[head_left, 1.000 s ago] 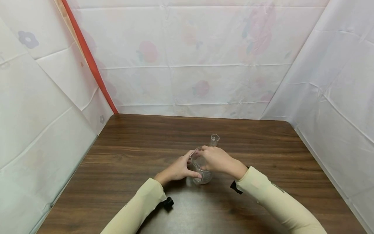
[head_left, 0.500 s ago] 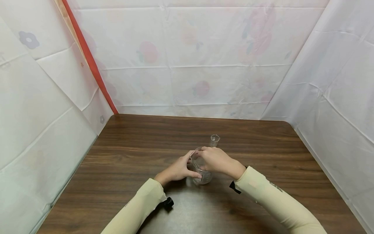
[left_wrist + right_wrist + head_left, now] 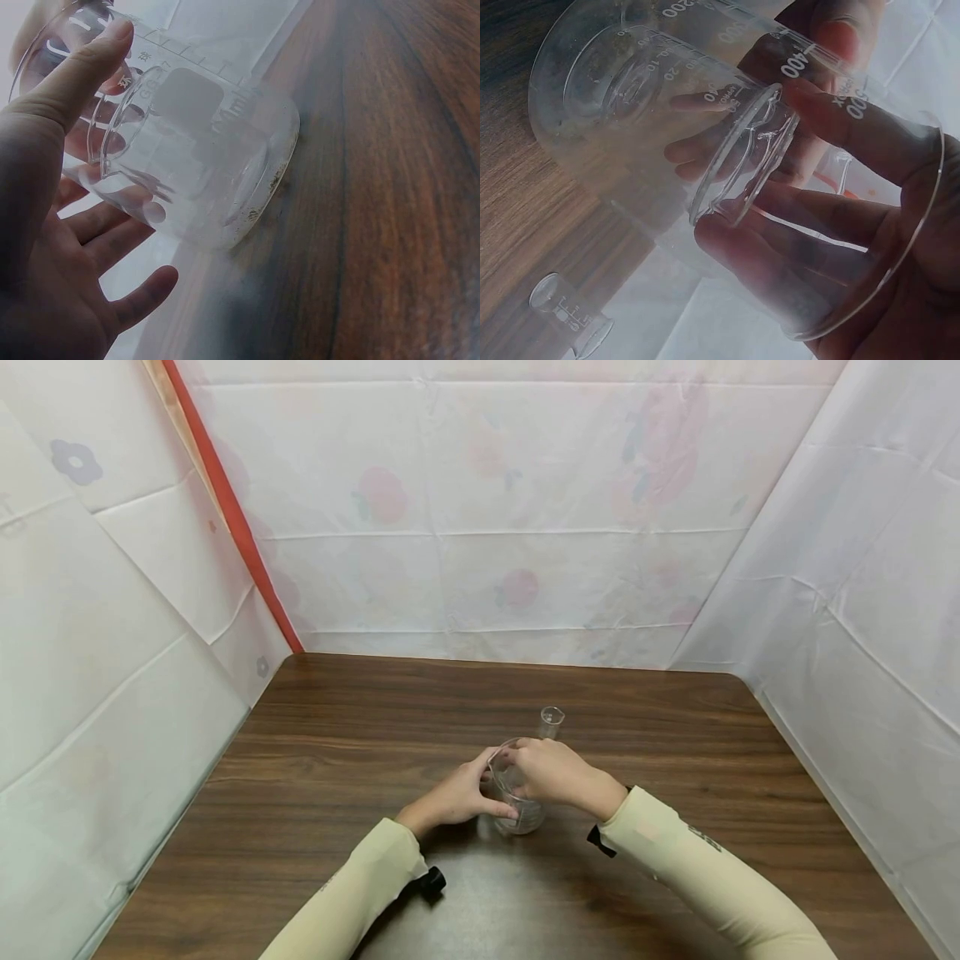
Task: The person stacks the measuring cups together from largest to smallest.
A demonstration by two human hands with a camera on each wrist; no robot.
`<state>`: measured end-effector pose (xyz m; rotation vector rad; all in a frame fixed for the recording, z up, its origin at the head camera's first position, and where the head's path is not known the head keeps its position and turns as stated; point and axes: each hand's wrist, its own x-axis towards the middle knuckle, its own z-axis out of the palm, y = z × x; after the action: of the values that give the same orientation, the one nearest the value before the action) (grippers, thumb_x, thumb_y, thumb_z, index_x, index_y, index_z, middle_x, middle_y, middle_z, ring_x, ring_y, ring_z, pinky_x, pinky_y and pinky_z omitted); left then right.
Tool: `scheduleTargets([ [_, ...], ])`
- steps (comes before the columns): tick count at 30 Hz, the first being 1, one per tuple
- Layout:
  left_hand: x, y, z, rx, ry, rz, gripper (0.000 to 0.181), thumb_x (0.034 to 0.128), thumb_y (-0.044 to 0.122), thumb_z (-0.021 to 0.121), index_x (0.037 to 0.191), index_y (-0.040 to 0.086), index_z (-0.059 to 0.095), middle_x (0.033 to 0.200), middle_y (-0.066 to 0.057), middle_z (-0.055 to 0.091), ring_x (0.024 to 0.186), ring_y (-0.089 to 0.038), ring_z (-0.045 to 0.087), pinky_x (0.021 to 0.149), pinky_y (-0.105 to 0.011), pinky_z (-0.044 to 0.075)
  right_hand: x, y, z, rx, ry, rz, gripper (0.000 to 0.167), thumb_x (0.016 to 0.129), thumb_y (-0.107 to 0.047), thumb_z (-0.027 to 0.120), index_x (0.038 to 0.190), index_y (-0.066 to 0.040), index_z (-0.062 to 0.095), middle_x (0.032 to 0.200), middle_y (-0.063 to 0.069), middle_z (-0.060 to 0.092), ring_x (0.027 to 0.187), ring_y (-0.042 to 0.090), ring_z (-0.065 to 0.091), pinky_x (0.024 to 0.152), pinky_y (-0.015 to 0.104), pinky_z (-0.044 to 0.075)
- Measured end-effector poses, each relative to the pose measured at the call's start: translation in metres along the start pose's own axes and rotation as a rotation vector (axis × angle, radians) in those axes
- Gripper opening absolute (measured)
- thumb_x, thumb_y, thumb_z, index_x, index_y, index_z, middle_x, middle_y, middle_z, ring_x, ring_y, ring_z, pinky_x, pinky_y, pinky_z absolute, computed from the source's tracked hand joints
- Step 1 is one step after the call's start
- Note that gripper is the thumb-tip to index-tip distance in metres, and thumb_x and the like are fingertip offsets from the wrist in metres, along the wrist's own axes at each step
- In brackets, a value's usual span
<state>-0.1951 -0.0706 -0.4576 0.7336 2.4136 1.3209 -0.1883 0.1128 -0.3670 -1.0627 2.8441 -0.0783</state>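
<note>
A large clear glass beaker [image 3: 528, 817] with white markings stands upright on the table. My left hand [image 3: 456, 795] grips its left side, thumb in front and other fingers behind. My right hand [image 3: 558, 770] reaches down through its mouth. In the right wrist view a smaller beaker [image 3: 712, 124], marked in tens, sits inside the large one. Thumb and fingers of my right hand pinch it near its rim. A second rim line shows there; whether a third beaker is nested inside, I cannot tell.
Just behind my right hand, another small glass beaker [image 3: 552, 720] stands on the brown wooden table [image 3: 360, 710]. White printed sheets [image 3: 465, 560] rise behind the table and along both sides. A red strip [image 3: 232, 518] runs down the back left corner.
My right wrist and forearm have shifted slightly to the left. Both hands keep their hold, and the beakers look unmoved.
</note>
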Motion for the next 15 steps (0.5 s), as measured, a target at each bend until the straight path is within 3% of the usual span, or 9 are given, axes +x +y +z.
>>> scheduleTargets([
  [5,0.0006,-0.0013,0.0003,0.003,0.007,0.028,0.100,0.0752,0.051,0.080,0.152,0.013,0.028,0.153,-0.010,0.041,0.125,-0.041,0.054,0.103,-0.052,0.045,0.0007,-0.0007,0.0007,-0.022,-0.007,0.010,0.044,0.078,-0.030,0.082,0.116,-0.011,0.071,0.119,0.012,0.067,0.099,0.029,0.068,0.083,0.043,0.057],
  [15,-0.0004,-0.0004,0.0007,-0.015,0.008,0.011,0.099,0.0758,0.046,0.081,0.152,0.014,0.027,0.153,-0.009,0.040,0.127,-0.040,0.053,0.105,-0.050,0.044,0.0034,-0.0048,0.0005,-0.052,-0.005,0.041,0.042,0.076,-0.028,0.083,0.111,-0.009,0.072,0.114,0.009,0.069,0.096,0.026,0.068,0.079,0.041,0.058],
])
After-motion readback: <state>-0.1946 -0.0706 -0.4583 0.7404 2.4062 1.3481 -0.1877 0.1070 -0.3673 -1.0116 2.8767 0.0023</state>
